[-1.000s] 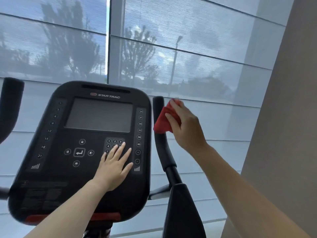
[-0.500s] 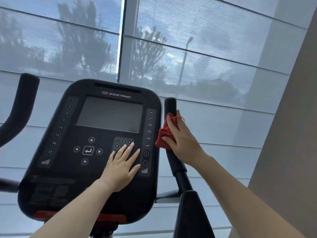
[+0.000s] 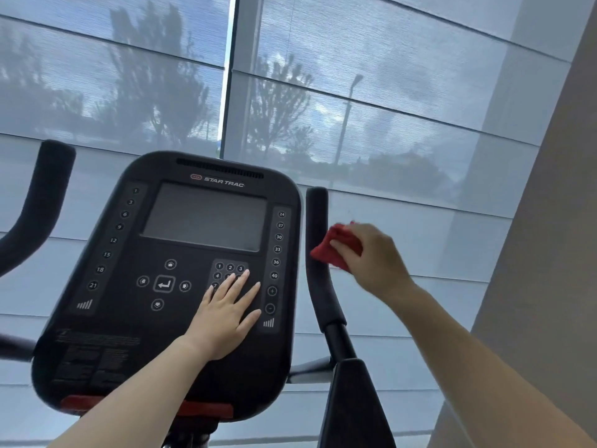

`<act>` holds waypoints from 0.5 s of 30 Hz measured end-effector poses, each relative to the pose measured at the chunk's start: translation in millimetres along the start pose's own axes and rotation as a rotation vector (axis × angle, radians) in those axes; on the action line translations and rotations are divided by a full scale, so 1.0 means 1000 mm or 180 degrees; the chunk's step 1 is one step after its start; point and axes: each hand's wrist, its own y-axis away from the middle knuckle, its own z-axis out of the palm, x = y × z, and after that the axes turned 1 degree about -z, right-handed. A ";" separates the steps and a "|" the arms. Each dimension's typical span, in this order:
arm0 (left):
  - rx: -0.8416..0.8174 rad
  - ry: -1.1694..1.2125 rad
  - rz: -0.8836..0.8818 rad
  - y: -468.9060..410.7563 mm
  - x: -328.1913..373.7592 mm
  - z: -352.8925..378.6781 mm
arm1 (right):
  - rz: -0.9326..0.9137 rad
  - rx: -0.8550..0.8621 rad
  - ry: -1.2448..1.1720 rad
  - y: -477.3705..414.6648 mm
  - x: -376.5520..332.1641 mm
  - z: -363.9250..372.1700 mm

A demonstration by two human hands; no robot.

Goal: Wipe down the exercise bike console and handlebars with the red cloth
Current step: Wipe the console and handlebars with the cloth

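1. Two hands work at the bike: the left hand [image 3: 226,318] lies flat, fingers spread, on the console [image 3: 168,276] keypad, gripping nothing.
2. The right hand [image 3: 371,257] pinches the bunched red cloth [image 3: 336,245], its left edge touching the right handlebar [image 3: 318,253] mid-grip.
3. The left handlebar [image 3: 38,202] stands apart at the frame's left edge.
4. Open room lies between the right handlebar and the wall [image 3: 549,253].
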 end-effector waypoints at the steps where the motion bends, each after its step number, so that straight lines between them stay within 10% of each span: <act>1: 0.0004 -0.0002 -0.0001 0.000 0.000 0.001 | -0.0028 0.0282 -0.0077 -0.009 -0.001 -0.007; 4: 0.0008 -0.0065 0.0003 0.000 -0.001 0.001 | -0.0172 0.0644 -0.0220 -0.019 -0.008 -0.013; 9: -0.0027 -0.0055 0.0010 0.000 -0.001 -0.001 | -0.0202 -0.1503 -0.0166 0.037 0.003 0.020; 15: -0.0038 -0.0055 0.0004 0.002 -0.001 -0.002 | -0.0251 -0.1981 0.0057 0.045 0.004 0.003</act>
